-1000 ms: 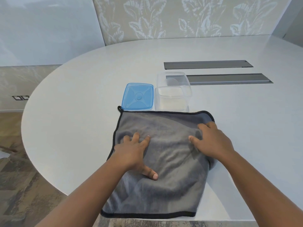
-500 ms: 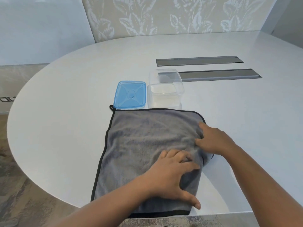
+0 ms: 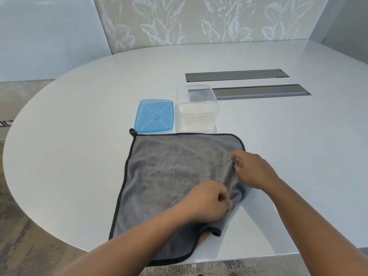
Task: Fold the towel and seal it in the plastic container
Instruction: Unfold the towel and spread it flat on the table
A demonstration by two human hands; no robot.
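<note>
A grey towel [image 3: 169, 172] with black edging lies spread on the white table [image 3: 79, 136], its near edge hanging over the table's front. My left hand [image 3: 209, 206] is closed on the towel's right edge near the front, with the near right corner curled up. My right hand [image 3: 253, 168] pinches the same right edge farther back. Just behind the towel stand a clear plastic container [image 3: 197, 110], open and upright, and its blue lid [image 3: 154, 116] lying flat to the left of it.
Two grey recessed slots [image 3: 258, 84] run across the table behind and to the right of the container. The table's curved edge drops to a patterned floor [image 3: 23, 246] at the left and front. A leaf-patterned wall stands behind.
My left hand slid from the towel's middle to its right edge and closed on it. My right hand went from pressing flat to pinching the edge. The near right corner has lifted.
</note>
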